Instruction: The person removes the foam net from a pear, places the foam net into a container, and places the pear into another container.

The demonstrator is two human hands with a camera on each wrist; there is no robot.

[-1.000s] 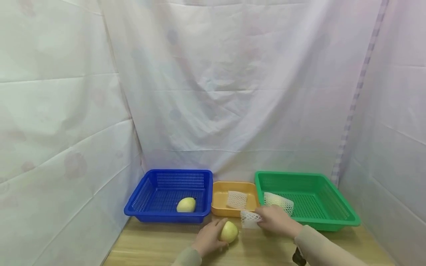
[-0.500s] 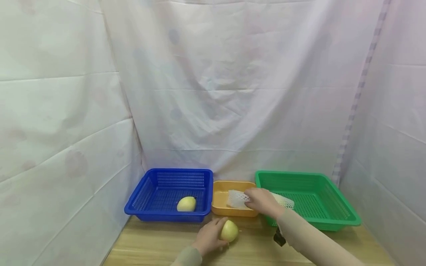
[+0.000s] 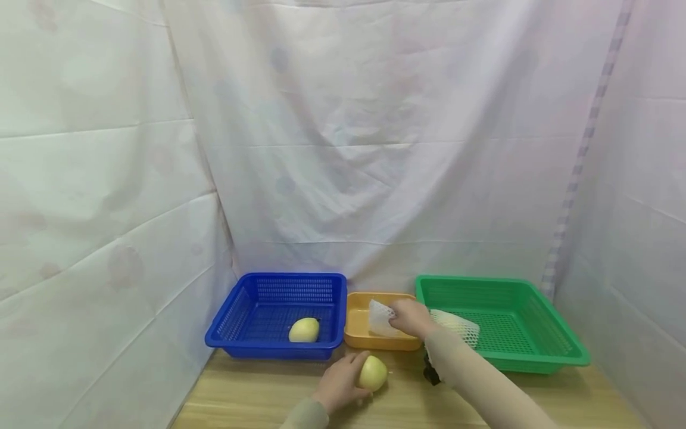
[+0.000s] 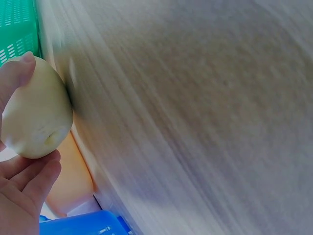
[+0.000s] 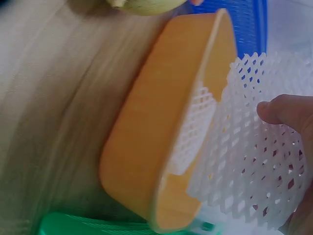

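My left hand (image 3: 337, 384) grips a pale yellow pear (image 3: 373, 374) on the table, thumb and fingers on opposite sides of it. In the left wrist view the dimpled end of the pear shows between thumb and fingertips. My right hand (image 3: 411, 317) is over the orange tray (image 3: 375, 344), pinching a white foam fruit net (image 5: 249, 161) with the thumb on its near face. Inside the tray lies another foam net (image 5: 193, 134), partly hidden behind the held one.
At the left stands a blue basket (image 3: 273, 351) with a yellow pear (image 3: 303, 330) in it. A green basket (image 3: 536, 362) at the right holds a netted fruit (image 3: 463, 328). White cloth (image 3: 343, 149) hangs behind and at both sides.
My right hand has moved from the table front, beside the pear, up and back over the orange tray with the foam net. The left hand keeps its grip on the pear.
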